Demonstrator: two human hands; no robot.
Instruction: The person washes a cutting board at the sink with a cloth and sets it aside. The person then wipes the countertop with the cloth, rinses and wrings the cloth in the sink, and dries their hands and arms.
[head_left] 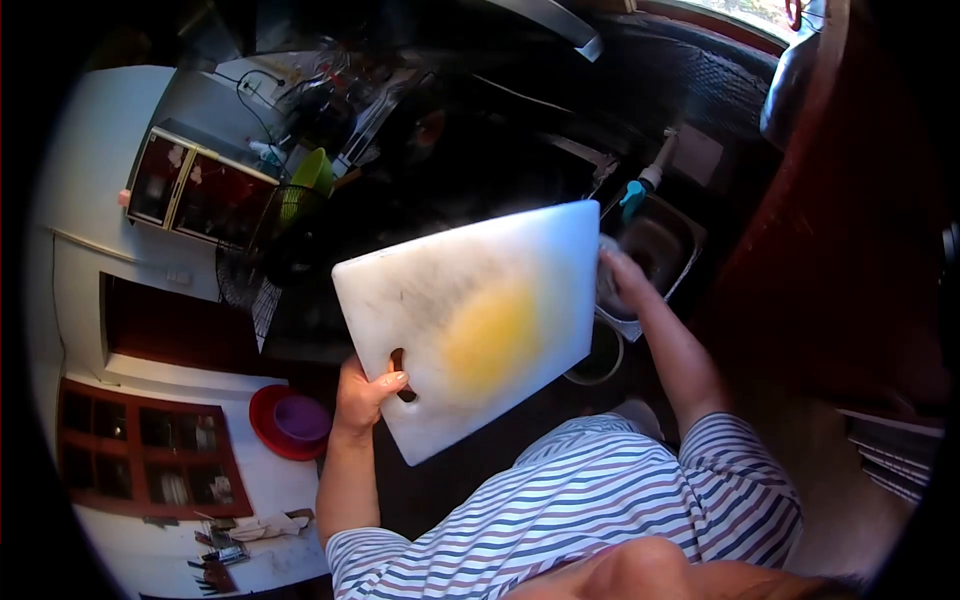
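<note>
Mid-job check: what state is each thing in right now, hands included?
Cutting board: held up, tilted, yellow-tinged on its face.
Left hand: closed on the board's handle end.
Right hand: at the board's right edge, fingers partly hidden; grip unclear.
Turquoise nozzle: at the sink; flow unclear.
Sink: partly in view; water level unclear.
Purple basin: overlapping the red basin.

And here's the shirt [570, 500], stripes everywhere you look! White ground, bands of dark navy, and in among them a muted, purplish red. Over to the left sleeve [365, 560]: short, loose, same pattern carried straight on. Across to the right sleeve [745, 465], short again, its stripes running off at a different slant from the body's, wide at the hem. Below the hems, bare forearms [680, 350], then the left hand [362, 395] and right hand [628, 278], both ungloved.
</note>
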